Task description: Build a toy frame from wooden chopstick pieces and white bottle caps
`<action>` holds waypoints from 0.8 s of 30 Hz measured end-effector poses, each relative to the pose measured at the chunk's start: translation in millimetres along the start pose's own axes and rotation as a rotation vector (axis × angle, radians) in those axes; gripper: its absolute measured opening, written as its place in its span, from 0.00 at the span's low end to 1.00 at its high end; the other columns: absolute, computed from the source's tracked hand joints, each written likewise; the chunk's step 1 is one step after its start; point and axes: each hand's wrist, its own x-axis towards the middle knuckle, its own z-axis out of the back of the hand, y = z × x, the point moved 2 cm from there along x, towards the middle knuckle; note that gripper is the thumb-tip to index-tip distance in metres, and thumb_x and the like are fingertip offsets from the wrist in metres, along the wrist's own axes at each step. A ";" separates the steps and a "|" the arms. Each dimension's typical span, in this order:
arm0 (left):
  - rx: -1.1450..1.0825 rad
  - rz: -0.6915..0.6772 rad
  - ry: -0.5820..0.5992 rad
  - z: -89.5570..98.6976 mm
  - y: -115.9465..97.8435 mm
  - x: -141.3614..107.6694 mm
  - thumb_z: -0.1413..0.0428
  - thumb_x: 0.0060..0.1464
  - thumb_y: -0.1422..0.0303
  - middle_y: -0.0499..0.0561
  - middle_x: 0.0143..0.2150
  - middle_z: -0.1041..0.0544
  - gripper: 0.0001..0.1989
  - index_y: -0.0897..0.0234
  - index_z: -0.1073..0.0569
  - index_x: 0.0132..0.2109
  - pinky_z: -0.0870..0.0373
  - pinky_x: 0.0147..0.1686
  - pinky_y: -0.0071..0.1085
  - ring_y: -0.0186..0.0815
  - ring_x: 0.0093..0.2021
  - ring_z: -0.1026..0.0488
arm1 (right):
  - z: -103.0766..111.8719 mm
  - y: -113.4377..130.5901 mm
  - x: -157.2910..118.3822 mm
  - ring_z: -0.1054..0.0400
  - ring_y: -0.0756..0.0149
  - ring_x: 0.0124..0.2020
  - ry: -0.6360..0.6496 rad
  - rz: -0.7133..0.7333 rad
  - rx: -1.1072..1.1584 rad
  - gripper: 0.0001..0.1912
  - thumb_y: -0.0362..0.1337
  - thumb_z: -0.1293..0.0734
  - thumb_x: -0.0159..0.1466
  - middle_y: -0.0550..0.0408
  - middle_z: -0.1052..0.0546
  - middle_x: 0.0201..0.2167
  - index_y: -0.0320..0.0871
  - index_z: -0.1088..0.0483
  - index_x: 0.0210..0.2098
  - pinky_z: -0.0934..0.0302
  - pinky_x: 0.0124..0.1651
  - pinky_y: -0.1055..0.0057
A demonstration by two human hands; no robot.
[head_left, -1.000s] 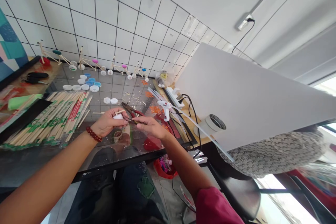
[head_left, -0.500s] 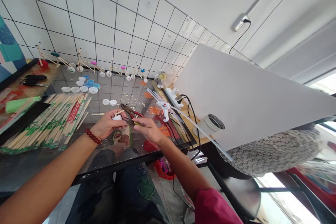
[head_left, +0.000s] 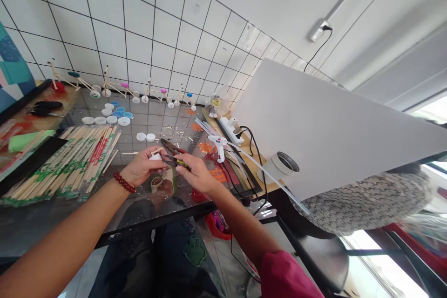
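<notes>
My left hand is closed on a white bottle cap, pinched between thumb and fingers. A short wooden stick shows beside the cap at the fingertips. In my right hand, closed, is a small tool with a yellow-and-black handle; its thin dark tip points at the cap, and its exact kind is unclear. Just beyond both hands lie red-handled pliers on the glossy table. Two white bottle caps sit farther back.
Wrapped chopsticks are heaped at left, near white and blue caps. Several small stick-and-cap bicycles line the wall. A white glue gun, glue sticks, cables and a power strip stand at right, beside a large white board.
My right hand has shifted slightly left and up, bringing the tool's tip closer to the cap. My left hand keeps hold of the cap, almost still.
</notes>
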 end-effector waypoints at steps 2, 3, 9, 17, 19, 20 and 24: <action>-0.001 -0.001 -0.001 -0.2 -0.3 -0.4 0.25 0.28 0.73 0.46 0.25 0.23 0.21 0.64 0.25 0.30 0.33 0.21 0.22 0.30 0.22 0.27 | 1.3 1.8 1.2 0.25 0.54 0.52 0.038 0.034 -0.035 0.22 0.45 0.38 0.74 0.41 0.19 0.52 0.40 0.26 0.60 0.33 0.57 0.59; -0.001 -0.001 -0.002 -0.2 -0.3 -0.5 0.25 0.28 0.73 0.46 0.25 0.23 0.21 0.64 0.25 0.30 0.33 0.21 0.22 0.30 0.22 0.27 | 1.6 1.8 1.6 0.25 0.55 0.51 0.045 0.043 -0.038 0.22 0.45 0.39 0.75 0.41 0.19 0.51 0.40 0.27 0.60 0.32 0.56 0.59; -0.012 0.005 0.010 1.5 1.3 0.8 0.26 0.28 0.76 0.46 0.24 0.23 0.19 0.64 0.24 0.30 0.33 0.20 0.23 0.31 0.22 0.28 | -1.4 -4.5 2.2 0.24 0.58 0.43 -0.011 0.034 0.059 0.21 0.49 0.36 0.73 0.46 0.18 0.43 0.41 0.23 0.54 0.32 0.50 0.64; -0.022 0.009 -0.002 0.3 -0.3 -0.1 0.26 0.27 0.76 0.46 0.25 0.23 0.20 0.64 0.24 0.30 0.33 0.20 0.23 0.30 0.21 0.28 | -1.0 -0.6 2.2 0.26 0.61 0.36 -0.044 0.008 0.061 0.22 0.51 0.35 0.72 0.49 0.19 0.35 0.40 0.20 0.51 0.32 0.45 0.66; -0.015 0.015 -0.004 0.3 -0.7 -0.5 0.26 0.27 0.75 0.46 0.25 0.23 0.20 0.64 0.24 0.30 0.33 0.20 0.23 0.29 0.21 0.29 | -1.7 -0.7 2.0 0.25 0.60 0.36 -0.063 0.002 0.060 0.22 0.51 0.35 0.72 0.49 0.19 0.35 0.40 0.19 0.50 0.32 0.45 0.66; -0.012 0.019 -0.004 0.6 -0.7 -0.5 0.25 0.27 0.75 0.46 0.25 0.23 0.19 0.64 0.24 0.30 0.33 0.20 0.23 0.29 0.21 0.29 | -2.2 -1.3 1.9 0.25 0.60 0.37 -0.073 -0.004 0.055 0.22 0.51 0.35 0.72 0.48 0.18 0.36 0.41 0.19 0.50 0.32 0.46 0.66; -0.010 0.023 0.007 2.0 0.8 0.4 0.25 0.29 0.75 0.46 0.25 0.24 0.19 0.63 0.24 0.30 0.33 0.20 0.23 0.29 0.21 0.30 | -5.3 -5.7 1.3 0.24 0.60 0.37 -0.075 -0.025 0.026 0.21 0.51 0.34 0.72 0.49 0.17 0.37 0.42 0.19 0.51 0.31 0.45 0.66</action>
